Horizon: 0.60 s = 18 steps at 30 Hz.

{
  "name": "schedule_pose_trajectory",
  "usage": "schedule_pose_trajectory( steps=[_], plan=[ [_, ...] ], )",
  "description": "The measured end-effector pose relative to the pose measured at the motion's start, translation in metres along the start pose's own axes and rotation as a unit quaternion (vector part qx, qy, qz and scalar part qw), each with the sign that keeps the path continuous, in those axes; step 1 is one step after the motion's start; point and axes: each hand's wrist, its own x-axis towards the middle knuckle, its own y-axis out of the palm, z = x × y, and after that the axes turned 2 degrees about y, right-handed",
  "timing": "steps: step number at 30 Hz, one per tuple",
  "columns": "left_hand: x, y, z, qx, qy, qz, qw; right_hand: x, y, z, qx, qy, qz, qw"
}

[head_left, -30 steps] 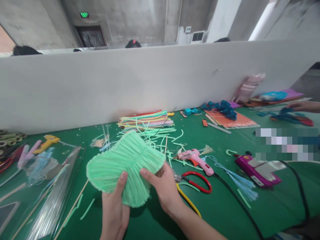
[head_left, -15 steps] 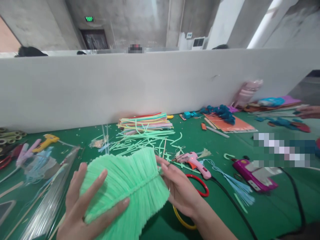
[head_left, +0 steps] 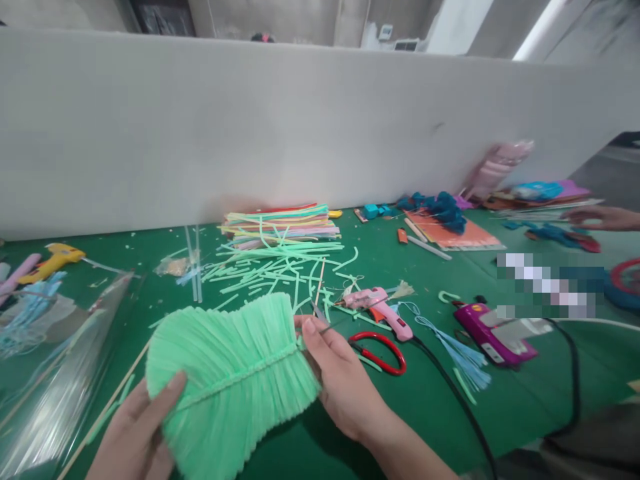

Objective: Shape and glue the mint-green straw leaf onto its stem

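A pale green leaf made of pipe cleaners (head_left: 230,353), with a raised rib along its middle, is held up in front of me over the table. My left hand (head_left: 143,423) grips its lower left edge, thumb on the front face and fingers behind. At the other end my right hand (head_left: 337,377) pinches the rib's tip, where a thin dark stem sticks out. Just beyond my right hand lie red-handled scissors (head_left: 403,363) and a pink glue gun (head_left: 387,312). Loose green pipe cleaners (head_left: 260,267) are scattered behind the leaf.
Bundled coloured pipe cleaners (head_left: 285,223) lie against a white partition (head_left: 280,127). A yellow glue gun (head_left: 57,260) and clear plastic sleeves (head_left: 65,393) are at left. To the right are a purple power strip (head_left: 495,333), its black cable and another person's hand (head_left: 600,217).
My left hand has gone from lying spread across the leaf to gripping its left edge. The leaf sits slightly further left and lower-tilted. The view has tipped down.
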Motion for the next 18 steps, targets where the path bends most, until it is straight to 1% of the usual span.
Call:
schedule_pose_trajectory(
  steps=[3,5,8,11,14,15,17,18],
  plan=[
    [0.000,0.000,0.004,0.003,0.008,-0.024,1.000,0.002,-0.007,-0.002,-0.098,-0.017,-0.024,0.995],
    [-0.001,0.000,0.004,0.002,0.022,-0.029,0.999,0.002,-0.010,0.000,-0.141,-0.033,-0.022,0.989],
    [-0.003,0.000,0.005,0.014,0.034,-0.030,0.999,0.001,-0.011,0.002,-0.155,-0.050,-0.018,0.986],
    [-0.004,0.001,0.007,0.025,0.021,-0.037,0.999,0.004,-0.006,-0.001,-0.165,-0.054,-0.039,0.984],
    [-0.006,0.002,0.006,0.032,-0.009,-0.048,0.998,0.011,0.000,-0.001,-0.176,-0.046,-0.067,0.981],
    [-0.006,0.002,0.005,0.030,-0.015,-0.048,0.998,0.012,0.000,0.001,-0.185,-0.037,-0.067,0.980],
    [-0.006,0.000,0.003,0.024,-0.021,-0.061,0.998,0.006,-0.005,0.005,-0.228,-0.011,-0.052,0.972],
    [-0.005,-0.001,0.002,0.024,-0.022,-0.074,0.997,-0.002,-0.012,0.005,-0.263,0.004,-0.036,0.964]
  ],
)
